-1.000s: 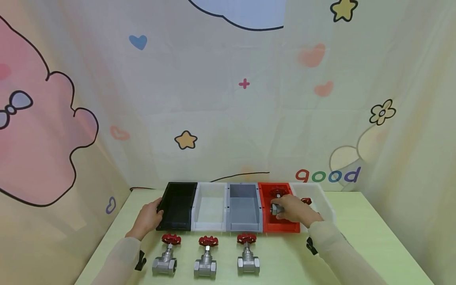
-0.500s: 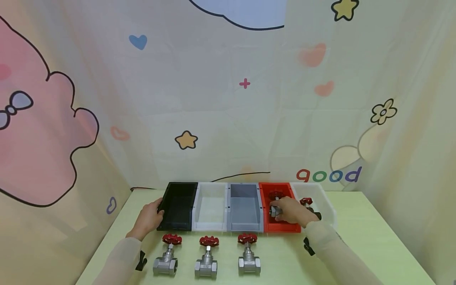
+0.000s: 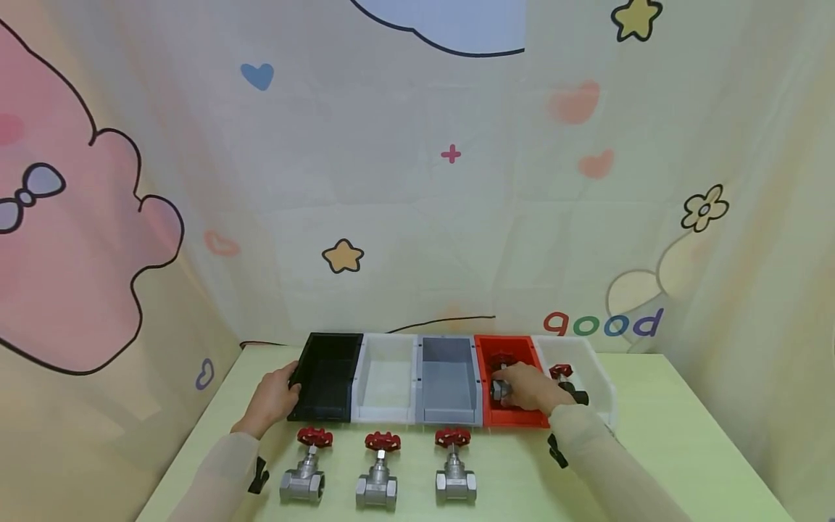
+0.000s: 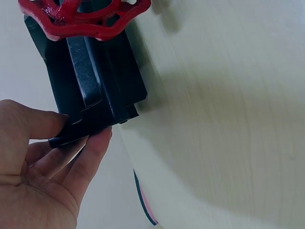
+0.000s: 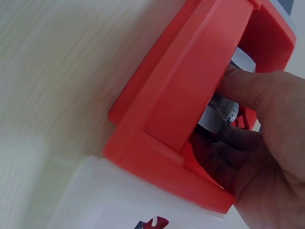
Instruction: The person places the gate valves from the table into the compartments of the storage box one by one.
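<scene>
At the left end of the bin row, my left hand (image 3: 267, 399) grips the black bin (image 3: 321, 415) by its side wall. In the left wrist view the thumb lies on the inner side and the fingers curl beneath the black wall (image 4: 112, 95). My right hand (image 3: 530, 388) reaches down into the red bin (image 3: 515, 419) and holds a silver gate valve (image 3: 499, 390) with a red handwheel. The right wrist view shows thumb and fingers around its metal body (image 5: 217, 114), low behind the red front wall (image 5: 190, 81); part of the valve is hidden by the hand.
Between these bins stand a white bin (image 3: 383, 417) and a grey bin (image 3: 449, 415). The right-end white bin (image 3: 603, 380) holds a dark valve (image 3: 574, 393) with a red handwheel. Three silver valves (image 3: 301, 482) lie in front on the pale table (image 3: 704, 442).
My right hand has shifted slightly left and lower inside the red bin with the valve, bringing the dark valve in the end bin into fuller view. My left hand stays on the black bin.
</scene>
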{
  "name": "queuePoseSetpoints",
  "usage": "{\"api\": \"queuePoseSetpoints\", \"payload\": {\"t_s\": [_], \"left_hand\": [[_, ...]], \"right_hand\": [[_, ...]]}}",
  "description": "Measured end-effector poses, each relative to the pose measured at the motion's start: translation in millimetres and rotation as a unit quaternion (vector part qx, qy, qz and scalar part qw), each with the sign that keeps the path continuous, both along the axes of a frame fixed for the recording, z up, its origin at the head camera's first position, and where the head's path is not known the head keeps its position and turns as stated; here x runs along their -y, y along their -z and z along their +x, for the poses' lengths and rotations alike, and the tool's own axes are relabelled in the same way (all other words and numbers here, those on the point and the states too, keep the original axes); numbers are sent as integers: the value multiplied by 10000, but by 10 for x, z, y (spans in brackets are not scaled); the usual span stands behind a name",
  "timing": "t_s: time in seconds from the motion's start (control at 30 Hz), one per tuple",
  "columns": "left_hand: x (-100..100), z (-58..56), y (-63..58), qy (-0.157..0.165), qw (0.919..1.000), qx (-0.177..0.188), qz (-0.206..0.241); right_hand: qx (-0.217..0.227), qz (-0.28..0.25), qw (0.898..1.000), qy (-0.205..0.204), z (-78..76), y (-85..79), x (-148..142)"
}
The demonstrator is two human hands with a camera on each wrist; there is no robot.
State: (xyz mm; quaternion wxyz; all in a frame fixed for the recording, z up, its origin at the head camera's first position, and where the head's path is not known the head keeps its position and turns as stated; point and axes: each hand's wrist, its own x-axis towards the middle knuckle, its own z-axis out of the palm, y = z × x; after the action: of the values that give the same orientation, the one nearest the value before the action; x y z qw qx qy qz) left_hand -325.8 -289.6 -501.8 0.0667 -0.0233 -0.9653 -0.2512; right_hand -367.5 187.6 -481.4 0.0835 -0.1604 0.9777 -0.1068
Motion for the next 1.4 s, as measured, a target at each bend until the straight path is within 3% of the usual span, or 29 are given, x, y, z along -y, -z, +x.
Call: {"api": "queuePoseSetpoints", "payload": {"t_s": [0.4,0.9,1.2,1.4], "left_hand": [[-22,1,30,13,10000,91,39],[-43,19,62,92,9999,7,49],[-29,-4,5,41,10000,-29,12],[-5,26,-35,28,10000,-40,-4]], "right_hand": [[-212,405,9987,-237,2,60,4],[-581,393,9975,-107,32,174,-5],[-613,256,9978,87,76,5,4],[-1121,180,9935,-38,200,-263,-5]]}}
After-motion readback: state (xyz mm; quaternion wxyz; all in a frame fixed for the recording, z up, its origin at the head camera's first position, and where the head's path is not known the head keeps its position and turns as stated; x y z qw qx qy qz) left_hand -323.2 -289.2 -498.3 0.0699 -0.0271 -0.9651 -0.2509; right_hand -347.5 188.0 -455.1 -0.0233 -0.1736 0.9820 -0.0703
